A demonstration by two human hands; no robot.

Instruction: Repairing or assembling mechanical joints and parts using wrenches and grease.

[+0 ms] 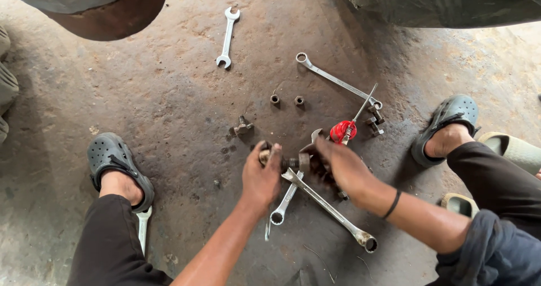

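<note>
Bolt [290, 163], a short, dark, greasy steel piece with a threaded shank, lay level between the two hands, its long axis running left to right across the floor, just above the crossed spanners. The left hand [261, 179] pinched its pale, rounded left end in curled fingers; the right hand [338, 165] closed its fingers around the blocky dark nut [305, 162] at the other end.

Beneath them two bright combination spanners [315, 198] crossed in an X on the concrete floor [169, 105], which was rough, pitted, brown and oil-stained. A red-handled tool [342, 131] lay just beyond the right hand, with a long slim ring spanner [337, 81] farther out, slanting toward the floor's far edge. Two small cylindrical sockets [286, 100] stood side by side near the middle, and an open-ended spanner [227, 37] lay well apart, pointing toward the far edge. A rusty rounded metal part [112, 15] loomed at the far left corner. Grey perforated clogs [115, 162] flanked the work.
</note>
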